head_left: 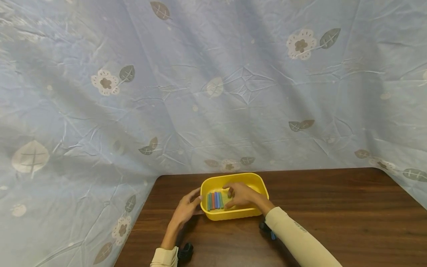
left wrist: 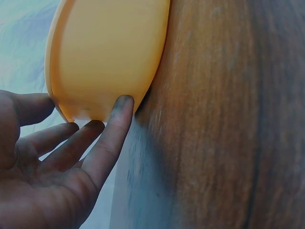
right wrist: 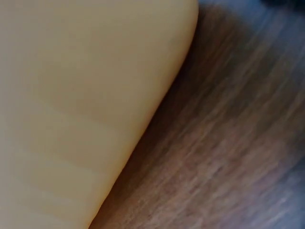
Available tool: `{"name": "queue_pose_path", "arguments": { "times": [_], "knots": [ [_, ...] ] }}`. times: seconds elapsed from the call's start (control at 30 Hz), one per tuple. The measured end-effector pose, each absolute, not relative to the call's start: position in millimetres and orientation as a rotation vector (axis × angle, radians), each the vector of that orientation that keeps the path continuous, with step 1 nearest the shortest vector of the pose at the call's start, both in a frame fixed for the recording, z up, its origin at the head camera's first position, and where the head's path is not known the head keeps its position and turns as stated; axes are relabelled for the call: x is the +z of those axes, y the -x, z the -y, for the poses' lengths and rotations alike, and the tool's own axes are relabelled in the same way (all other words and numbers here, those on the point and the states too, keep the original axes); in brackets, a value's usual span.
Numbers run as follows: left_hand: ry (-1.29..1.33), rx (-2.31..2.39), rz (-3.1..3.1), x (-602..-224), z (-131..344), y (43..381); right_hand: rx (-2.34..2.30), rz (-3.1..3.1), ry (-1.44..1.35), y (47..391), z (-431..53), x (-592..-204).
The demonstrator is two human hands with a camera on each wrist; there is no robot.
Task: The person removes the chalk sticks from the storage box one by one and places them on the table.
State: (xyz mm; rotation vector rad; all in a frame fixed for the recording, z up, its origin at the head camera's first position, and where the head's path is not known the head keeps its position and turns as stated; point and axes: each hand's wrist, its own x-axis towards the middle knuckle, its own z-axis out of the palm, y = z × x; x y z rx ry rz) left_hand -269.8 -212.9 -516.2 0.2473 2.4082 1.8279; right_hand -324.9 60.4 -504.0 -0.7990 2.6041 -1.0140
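Note:
A yellow plastic tub (head_left: 238,214) stands on the wooden table. Inside it, at the left, several slim coloured sticks (head_left: 213,201) lie side by side in green, red and blue. My left hand (head_left: 186,208) is at the tub's left end; in the left wrist view its nearly straight fingers (left wrist: 107,148) touch the outer wall, with the thumb at the rim. Reaching over the near right side, my right hand (head_left: 242,194) is inside the tub, thumb and fingertips spread apart beside the right end of the row. The right wrist view holds only the tub's outer wall (right wrist: 95,95) and wood.
The brown table (head_left: 333,211) extends to the right of the tub. Behind it and along the left hangs a pale blue patterned sheet (head_left: 200,111). Dark wrist devices show under the left wrist (head_left: 185,252) and right wrist (head_left: 265,227).

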Motion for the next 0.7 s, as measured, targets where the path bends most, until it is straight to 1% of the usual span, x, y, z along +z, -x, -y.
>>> {"name": "queue_pose_path", "arguments": {
  "times": [0.43,0.7],
  "knots": [
    [-0.261,1.827,-2.403,-514.3,213.0,270.5,-0.909,-2.633,0.770,331.2,-51.1,-505.0],
    [-0.277,1.838,-2.386,-515.6,212.5,268.7,-0.842,-2.654,0.765,328.3,-46.1,-505.9]
  ]
}}
